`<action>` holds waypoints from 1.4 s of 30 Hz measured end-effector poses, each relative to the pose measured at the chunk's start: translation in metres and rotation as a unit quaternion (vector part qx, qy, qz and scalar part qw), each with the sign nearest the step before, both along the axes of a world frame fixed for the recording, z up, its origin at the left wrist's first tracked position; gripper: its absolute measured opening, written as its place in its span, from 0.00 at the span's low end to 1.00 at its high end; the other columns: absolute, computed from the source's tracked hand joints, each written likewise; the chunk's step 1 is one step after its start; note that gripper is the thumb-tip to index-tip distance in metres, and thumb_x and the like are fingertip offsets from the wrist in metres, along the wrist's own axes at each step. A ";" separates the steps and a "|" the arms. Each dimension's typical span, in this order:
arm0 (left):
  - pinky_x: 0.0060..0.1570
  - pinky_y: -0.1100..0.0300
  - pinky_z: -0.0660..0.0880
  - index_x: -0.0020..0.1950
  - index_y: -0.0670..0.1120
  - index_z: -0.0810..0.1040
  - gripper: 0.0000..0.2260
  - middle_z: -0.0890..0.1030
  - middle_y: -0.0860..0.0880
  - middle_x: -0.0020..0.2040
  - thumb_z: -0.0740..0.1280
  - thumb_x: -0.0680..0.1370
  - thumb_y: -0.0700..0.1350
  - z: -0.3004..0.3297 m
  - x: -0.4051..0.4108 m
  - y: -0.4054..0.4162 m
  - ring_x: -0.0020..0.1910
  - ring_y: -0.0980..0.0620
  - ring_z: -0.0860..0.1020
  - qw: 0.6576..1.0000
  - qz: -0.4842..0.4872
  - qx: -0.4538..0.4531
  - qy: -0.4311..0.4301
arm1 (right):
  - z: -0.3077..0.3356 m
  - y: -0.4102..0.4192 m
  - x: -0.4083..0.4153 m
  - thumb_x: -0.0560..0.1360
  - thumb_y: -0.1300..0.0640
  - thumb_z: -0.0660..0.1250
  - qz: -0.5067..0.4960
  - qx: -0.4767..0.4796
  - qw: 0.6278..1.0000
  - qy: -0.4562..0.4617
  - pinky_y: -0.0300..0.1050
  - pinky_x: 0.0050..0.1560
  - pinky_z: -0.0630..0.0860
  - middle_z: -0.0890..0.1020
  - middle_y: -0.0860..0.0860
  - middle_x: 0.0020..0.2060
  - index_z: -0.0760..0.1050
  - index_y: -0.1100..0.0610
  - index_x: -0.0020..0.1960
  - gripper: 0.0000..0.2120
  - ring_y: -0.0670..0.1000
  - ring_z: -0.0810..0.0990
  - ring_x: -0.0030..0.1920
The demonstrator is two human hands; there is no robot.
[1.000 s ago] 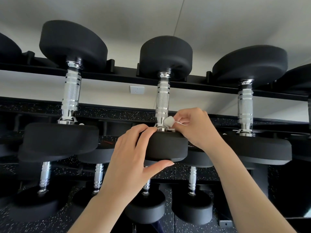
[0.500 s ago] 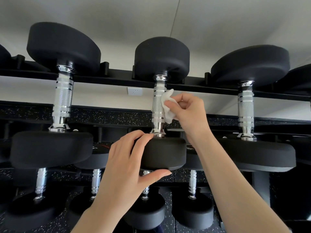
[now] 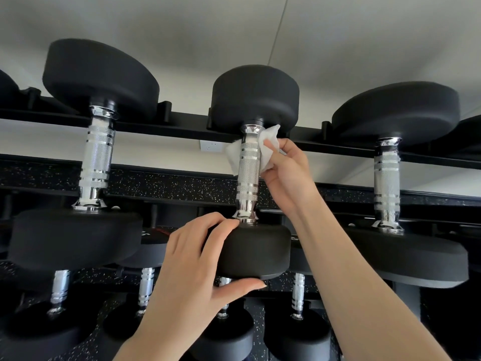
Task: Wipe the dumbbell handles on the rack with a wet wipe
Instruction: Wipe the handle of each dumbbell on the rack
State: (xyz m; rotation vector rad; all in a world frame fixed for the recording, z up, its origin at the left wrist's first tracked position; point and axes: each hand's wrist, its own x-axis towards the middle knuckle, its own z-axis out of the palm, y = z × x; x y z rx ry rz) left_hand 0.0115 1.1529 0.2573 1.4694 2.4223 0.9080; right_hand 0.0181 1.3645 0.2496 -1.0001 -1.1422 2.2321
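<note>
The middle dumbbell on the top tier has a chrome knurled handle [image 3: 248,175] between two black heads. A white wet wipe [image 3: 268,145] wraps round the back of the handle's upper part, and my right hand [image 3: 289,173] pinches it there. My left hand [image 3: 197,259] grips the near black head [image 3: 257,251] of that dumbbell, fingers over its top and thumb under its edge. Part of the wipe is hidden behind the handle.
Larger dumbbells flank it, with chrome handles at left [image 3: 97,157] and right [image 3: 387,183]. The black rack rail [image 3: 182,127] runs behind them. A lower tier holds several smaller dumbbells [image 3: 296,332]. A white wall socket [image 3: 211,146] sits behind the rack.
My right hand has slid the wipe up the handle from its lower end to near the far head. My left hand kept its grip on the near head.
</note>
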 end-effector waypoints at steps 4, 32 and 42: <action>0.63 0.61 0.59 0.65 0.47 0.71 0.32 0.70 0.51 0.62 0.63 0.70 0.67 0.000 0.001 0.000 0.60 0.52 0.68 1.000 -0.001 -0.008 0.002 | -0.001 0.004 -0.003 0.79 0.64 0.60 0.001 -0.006 1.000 0.000 0.43 0.35 0.74 0.79 0.54 0.34 0.69 0.58 0.41 0.08 0.49 0.78 0.33; 0.61 0.61 0.61 0.66 0.48 0.69 0.32 0.69 0.51 0.62 0.63 0.69 0.66 0.000 0.005 0.000 0.59 0.53 0.68 1.000 0.018 -0.002 -0.008 | 0.011 -0.012 0.051 0.79 0.65 0.60 0.257 0.085 0.953 -0.137 0.39 0.33 0.74 0.80 0.57 0.32 0.67 0.60 0.47 0.03 0.52 0.80 0.32; 0.61 0.62 0.61 0.66 0.49 0.69 0.32 0.69 0.52 0.61 0.62 0.70 0.68 0.001 0.002 -0.001 0.59 0.54 0.68 1.000 0.006 -0.007 -0.021 | 0.027 -0.030 0.062 0.72 0.56 0.72 0.238 0.380 0.857 -0.254 0.35 0.39 0.70 0.81 0.44 0.29 0.74 0.47 0.37 0.08 0.39 0.77 0.35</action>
